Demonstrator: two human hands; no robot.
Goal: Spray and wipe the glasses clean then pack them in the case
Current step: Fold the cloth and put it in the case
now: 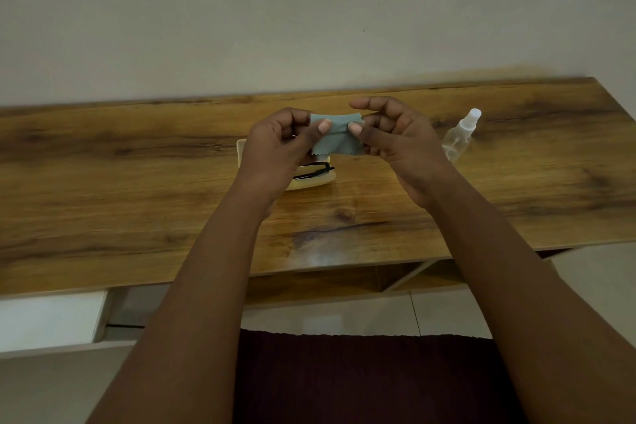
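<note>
Two hands hold one grey-blue cloth (pixel 335 136) above the table (pixel 137 162); left hand (pixel 275 151) and right hand (pixel 402 144) each pinch an edge; one pair of glasses (pixel 311 171) lies in one open case (pixel 309 182); one spray bottle (pixel 459 136) stands right.

- cloth (pixel 335 138): small grey-blue wiping cloth, zigzag edges, folded, held up above the desk
- glasses (pixel 312 171): black frame, folded, lying in open case, partly hidden
- case (pixel 311 182): pale cream, open, on desk
- spray bottle (pixel 460 135): clear, white nozzle, upright, well right of case
</note>
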